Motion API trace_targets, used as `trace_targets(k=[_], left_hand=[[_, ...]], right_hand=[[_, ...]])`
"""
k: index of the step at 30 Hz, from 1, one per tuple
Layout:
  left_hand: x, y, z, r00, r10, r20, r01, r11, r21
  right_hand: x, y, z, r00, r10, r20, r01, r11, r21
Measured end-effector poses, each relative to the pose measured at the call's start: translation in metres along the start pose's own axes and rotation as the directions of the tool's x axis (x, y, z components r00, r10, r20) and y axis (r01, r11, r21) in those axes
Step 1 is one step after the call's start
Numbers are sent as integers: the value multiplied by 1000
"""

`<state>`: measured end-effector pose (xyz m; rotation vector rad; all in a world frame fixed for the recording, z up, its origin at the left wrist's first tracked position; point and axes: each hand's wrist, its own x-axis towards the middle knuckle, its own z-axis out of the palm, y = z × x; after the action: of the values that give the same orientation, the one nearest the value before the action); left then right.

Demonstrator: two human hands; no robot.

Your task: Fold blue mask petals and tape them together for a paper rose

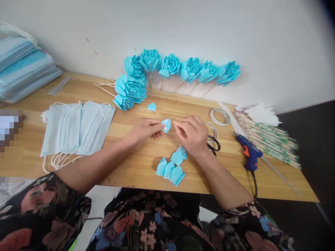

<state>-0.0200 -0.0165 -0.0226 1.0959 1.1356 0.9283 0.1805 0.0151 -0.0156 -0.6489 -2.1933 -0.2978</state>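
Observation:
Between the thumb and fingers of my left hand (pixel 153 128) is a small folded blue petal (pixel 166 126) with a whitish patch near its lower edge. My right hand (pixel 192 134) is just right of it, thumb and forefinger pinched together; anything in that pinch is too small to make out. Several folded blue petals (pixel 170 171) lie on the table below my hands. A single flat blue piece (pixel 152 106) rests above my left hand. Black-handled scissors (pixel 214 144) lie partly hidden behind my right hand, beside a tape roll (pixel 212 130).
Blue flowers on sticks (pixel 171 65) lean along the wall. Flat face masks (pixel 78 127) lie left, with bagged masks (pixel 26 66) behind. To the right are another tape roll (pixel 220 117), a blue glue gun (pixel 250 153) with its cord, and wrapped chopsticks (pixel 269 139).

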Motion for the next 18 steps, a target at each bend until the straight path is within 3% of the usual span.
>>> trace_targets(k=[8,18], left_hand=[[1,0,1,999,21,24,-20,1000,-14],[1,-4,0,997,32,70,-26,996,-86]], right_hand=[[-4,0,2,995,62,74,-67,995,68],[-3,-1,2,997,-17,75,16,1000,10]])
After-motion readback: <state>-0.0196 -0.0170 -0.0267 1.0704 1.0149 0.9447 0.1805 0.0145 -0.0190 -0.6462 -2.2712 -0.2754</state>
